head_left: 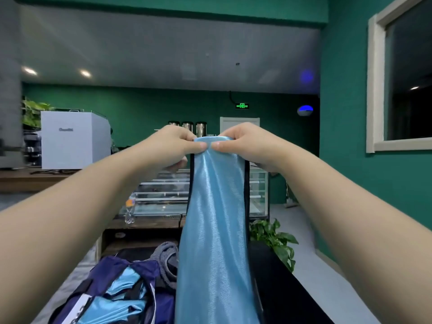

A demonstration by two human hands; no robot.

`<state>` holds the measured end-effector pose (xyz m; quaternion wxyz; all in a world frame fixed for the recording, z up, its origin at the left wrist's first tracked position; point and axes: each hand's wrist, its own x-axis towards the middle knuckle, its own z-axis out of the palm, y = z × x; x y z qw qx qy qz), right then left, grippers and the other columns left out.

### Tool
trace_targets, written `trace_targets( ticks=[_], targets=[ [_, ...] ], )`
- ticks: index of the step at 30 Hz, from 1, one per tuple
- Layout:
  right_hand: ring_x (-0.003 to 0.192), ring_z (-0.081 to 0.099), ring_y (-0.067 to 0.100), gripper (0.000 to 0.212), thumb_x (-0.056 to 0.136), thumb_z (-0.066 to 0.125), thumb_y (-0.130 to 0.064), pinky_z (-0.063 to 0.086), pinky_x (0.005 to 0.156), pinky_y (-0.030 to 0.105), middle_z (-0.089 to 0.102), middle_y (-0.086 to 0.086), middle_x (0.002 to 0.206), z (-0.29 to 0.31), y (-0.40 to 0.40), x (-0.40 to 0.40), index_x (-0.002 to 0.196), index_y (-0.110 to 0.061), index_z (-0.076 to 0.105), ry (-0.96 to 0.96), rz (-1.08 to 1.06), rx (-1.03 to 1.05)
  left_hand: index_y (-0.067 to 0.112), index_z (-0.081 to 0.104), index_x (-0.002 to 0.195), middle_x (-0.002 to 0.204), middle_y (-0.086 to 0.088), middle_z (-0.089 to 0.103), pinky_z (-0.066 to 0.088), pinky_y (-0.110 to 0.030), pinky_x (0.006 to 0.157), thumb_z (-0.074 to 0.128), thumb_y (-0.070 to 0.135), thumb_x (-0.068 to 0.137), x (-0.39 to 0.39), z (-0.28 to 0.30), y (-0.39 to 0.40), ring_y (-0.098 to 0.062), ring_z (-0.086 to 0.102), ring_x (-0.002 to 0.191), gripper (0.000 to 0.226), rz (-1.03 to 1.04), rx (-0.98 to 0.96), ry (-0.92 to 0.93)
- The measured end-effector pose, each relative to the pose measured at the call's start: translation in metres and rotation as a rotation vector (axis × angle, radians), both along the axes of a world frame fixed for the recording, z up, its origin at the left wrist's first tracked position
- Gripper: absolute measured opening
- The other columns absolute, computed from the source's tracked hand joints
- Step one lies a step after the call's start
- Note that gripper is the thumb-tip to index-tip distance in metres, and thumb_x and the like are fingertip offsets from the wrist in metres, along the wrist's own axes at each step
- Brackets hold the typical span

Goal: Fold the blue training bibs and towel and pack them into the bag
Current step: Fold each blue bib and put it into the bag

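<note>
The left hand point(174, 142) and the right hand point(243, 142) are raised side by side, almost touching, each pinching the top edge of a shiny light-blue training bib with dark trim point(215, 218) between thumb and curled fingers. The bib hangs straight down from both hands, gathered narrow at the top and widening toward the near edge of view. Below and left of it lies an open dark-blue fabric bag point(105, 272) on a dark counter point(287, 291), with more shiny light-blue fabric point(119, 298) inside. A grey knitted towel point(164, 258) lies bunched just beyond the bag, touching the hanging bib's left side. A leafy green plant point(275, 239) stands to the right, with a glass display case point(161, 195) farther off.
</note>
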<state>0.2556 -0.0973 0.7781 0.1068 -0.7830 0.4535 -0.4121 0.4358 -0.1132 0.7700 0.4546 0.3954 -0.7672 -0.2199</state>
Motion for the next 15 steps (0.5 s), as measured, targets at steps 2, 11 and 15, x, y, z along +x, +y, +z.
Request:
trace_targets(
  ticks=[2, 11, 15],
  targets=[
    [0.072, 0.064, 0.012, 0.021, 0.094, 0.06, -0.025, 0.051, 0.072, 0.028, 0.072, 0.007, 0.088, 0.0, -0.001, 0.003, 0.093, -0.008, 0.071, -0.039, -0.029, -0.041, 0.012, 0.059, 0.084, 0.064, -0.002, 0.048, 0.024, -0.016, 0.038, 0.058, 0.022, 0.095, -0.003, -0.006, 0.0, -0.009, 0.031, 0.038, 0.015, -0.126, 0.073, 0.137],
    [0.077, 0.058, 0.022, 0.029, 0.096, 0.054, -0.025, 0.051, 0.075, 0.037, 0.063, 0.011, 0.087, -0.005, -0.022, -0.013, 0.102, 0.0, 0.067, -0.356, -0.235, -0.139, 0.011, 0.06, 0.1, 0.073, -0.001, 0.066, 0.033, -0.016, 0.042, 0.056, 0.028, 0.094, -0.011, -0.047, 0.009, -0.006, 0.042, 0.042, 0.018, -0.301, 0.119, -0.368],
    [0.075, 0.054, 0.022, 0.026, 0.095, 0.055, -0.027, 0.047, 0.073, 0.036, 0.057, 0.007, 0.079, -0.016, -0.035, -0.043, 0.08, -0.009, 0.064, -0.452, -0.314, -0.097, 0.021, 0.067, 0.098, 0.089, 0.001, 0.07, 0.048, -0.021, 0.064, 0.052, 0.046, 0.094, 0.003, -0.066, 0.006, -0.006, 0.06, 0.062, 0.029, -0.222, 0.01, -0.638]
  ],
)
